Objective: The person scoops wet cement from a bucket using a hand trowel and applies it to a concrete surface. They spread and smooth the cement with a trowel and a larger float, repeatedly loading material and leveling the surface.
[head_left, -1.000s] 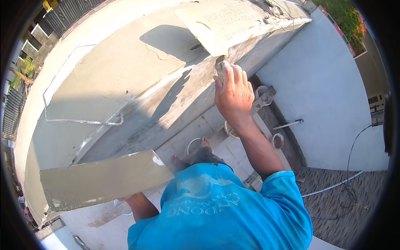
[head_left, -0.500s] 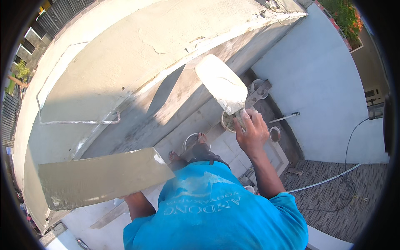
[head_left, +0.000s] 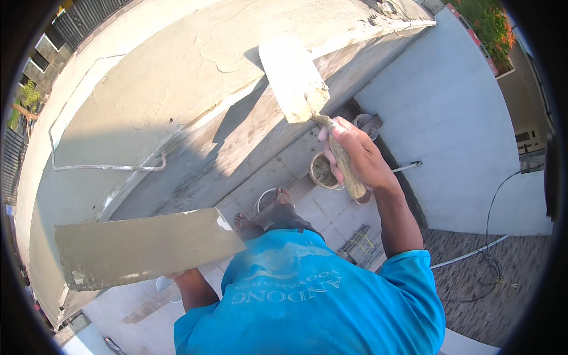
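My right hand (head_left: 355,154) grips the long, crusted handle of a trowel (head_left: 343,163), whose pale rectangular blade (head_left: 293,77), smeared with mortar, is held up over the lip of a plastered ledge (head_left: 148,89); whether it touches I cannot tell. Lower left, my left hand (head_left: 180,273) is under a long flat board (head_left: 145,245) and holds it up, fingers mostly hidden. The board has a grey film of mortar and a white chipped corner. A bent pale rod (head_left: 106,167) lies along the ledge.
Below are a bucket of mortar (head_left: 322,171), other pails (head_left: 168,290), bundled strips (head_left: 361,242) and my feet (head_left: 242,220) on pale tiles (head_left: 322,207). A bluish-white wall (head_left: 461,130), a thin pipe (head_left: 405,167) and loose cable (head_left: 488,236) are on the right.
My right hand came down and rightward from the ledge with the trowel, turning it; since the middle frame the blade has risen leftward toward the ledge again. The board has shifted slightly.
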The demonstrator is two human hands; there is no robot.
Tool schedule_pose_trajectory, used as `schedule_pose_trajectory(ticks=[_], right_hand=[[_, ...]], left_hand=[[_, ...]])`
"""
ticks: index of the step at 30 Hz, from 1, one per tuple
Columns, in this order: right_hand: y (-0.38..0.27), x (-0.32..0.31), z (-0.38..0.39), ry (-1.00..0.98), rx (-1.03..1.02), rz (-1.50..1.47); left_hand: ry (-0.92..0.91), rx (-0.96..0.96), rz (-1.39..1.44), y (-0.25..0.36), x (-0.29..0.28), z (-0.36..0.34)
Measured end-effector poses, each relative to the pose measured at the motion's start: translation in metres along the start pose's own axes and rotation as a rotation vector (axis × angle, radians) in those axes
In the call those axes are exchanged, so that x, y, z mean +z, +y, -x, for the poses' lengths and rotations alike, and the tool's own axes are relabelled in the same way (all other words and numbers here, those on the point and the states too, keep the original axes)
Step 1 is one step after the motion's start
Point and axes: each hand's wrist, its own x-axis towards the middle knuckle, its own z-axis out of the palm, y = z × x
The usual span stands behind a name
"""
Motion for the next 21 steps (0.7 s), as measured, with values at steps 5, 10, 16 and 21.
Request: schedule_pose_trajectory(ticks=[5, 10, 16, 21], right_hand=[[0.015, -0.025, 0.08, 0.336, -0.274, 0.649], [-0.011, -0.019, 0.04, 0.687, -0.764, 1.386], [-0.025, -0.019, 0.018, 0.609, -0.814, 1.562], [-0.04, -0.06, 0.011, 0.668, -0.539, 1.424]], left_hand=[[-0.001, -0.006, 0.003, 0.003, 0.002, 0.0], [-0.003, 0.0, 0.003, -0.003, 0.003, -0.005], [0.002, 0.003, -0.004, -0.002, 0.001, -0.005], [0.009, -0.005, 0.005, -0.004, 0.0, -0.005]])
